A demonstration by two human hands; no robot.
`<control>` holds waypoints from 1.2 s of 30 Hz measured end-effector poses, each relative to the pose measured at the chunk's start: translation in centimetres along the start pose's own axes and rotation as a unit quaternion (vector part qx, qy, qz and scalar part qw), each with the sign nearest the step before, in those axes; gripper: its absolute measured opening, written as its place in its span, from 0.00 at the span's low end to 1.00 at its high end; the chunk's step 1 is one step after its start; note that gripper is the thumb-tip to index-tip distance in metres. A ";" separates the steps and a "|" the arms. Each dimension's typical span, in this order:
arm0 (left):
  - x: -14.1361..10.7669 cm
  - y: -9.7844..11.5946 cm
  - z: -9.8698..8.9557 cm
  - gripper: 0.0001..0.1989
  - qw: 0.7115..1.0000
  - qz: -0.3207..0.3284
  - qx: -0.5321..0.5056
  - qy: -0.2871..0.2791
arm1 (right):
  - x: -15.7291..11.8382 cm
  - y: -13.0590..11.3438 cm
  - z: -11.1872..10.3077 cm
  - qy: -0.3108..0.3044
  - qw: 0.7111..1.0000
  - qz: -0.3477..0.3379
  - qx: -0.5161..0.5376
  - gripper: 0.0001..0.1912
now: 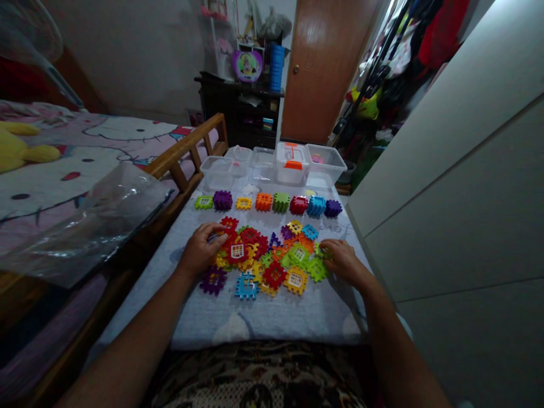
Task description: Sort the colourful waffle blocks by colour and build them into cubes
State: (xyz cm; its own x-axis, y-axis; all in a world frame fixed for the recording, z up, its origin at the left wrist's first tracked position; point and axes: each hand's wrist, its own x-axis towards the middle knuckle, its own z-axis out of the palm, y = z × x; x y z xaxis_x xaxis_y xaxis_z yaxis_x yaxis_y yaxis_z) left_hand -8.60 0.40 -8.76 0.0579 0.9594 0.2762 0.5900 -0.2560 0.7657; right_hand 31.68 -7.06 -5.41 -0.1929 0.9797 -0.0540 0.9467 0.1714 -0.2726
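Many plastic tiles (pixel 274 275) touch the spread left hand (pixel 199 250); right hand (pixel 342 260) pinches one.

Surface: printed pale-grey cloth cover (pixel 272 323), flat
Landmark: row of eight multicoloured interlocking plastic blocks (pixel 263 203), across the cover
Beyond row: clear plastic tubs (pixel 216 173), white-lidded tub (pixel 291 163) with orange clips
Near side of row: loose heap of flat plastic blocks (pixel 272 255)

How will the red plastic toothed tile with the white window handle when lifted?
The red toothed plastic tile looks stiff and light, being thin with an open window. Its teeth may snag neighbouring tiles in the heap, dragging them along. Lying flat, it seems unlikely to roll.
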 end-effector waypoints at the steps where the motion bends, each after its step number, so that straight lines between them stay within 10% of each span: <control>1: 0.0 0.0 0.0 0.18 1.000 -0.001 0.001 -0.002 | 0.1 0.1 0.1 -0.002 1.000 -0.002 0.006 0.19; 30: 0.0 -0.7 0.0 0.17 1.000 -0.001 -0.015 0.002 | 2.9 -4.7 0.0 0.124 0.975 -0.076 0.167 0.22; 36: -0.1 -0.3 -0.1 0.18 1.000 -0.008 -0.009 -0.008 | -0.8 -2.6 -1.3 0.015 0.995 -0.052 0.083 0.20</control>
State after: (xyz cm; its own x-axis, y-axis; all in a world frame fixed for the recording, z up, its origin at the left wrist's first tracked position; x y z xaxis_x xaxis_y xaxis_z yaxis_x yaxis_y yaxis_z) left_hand -8.81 0.39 -8.96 0.0619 0.9648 0.2554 0.5764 -0.2435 0.7800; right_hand 29.68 -8.13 -3.44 -0.2772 0.9608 0.0097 0.8658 0.2542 -0.4310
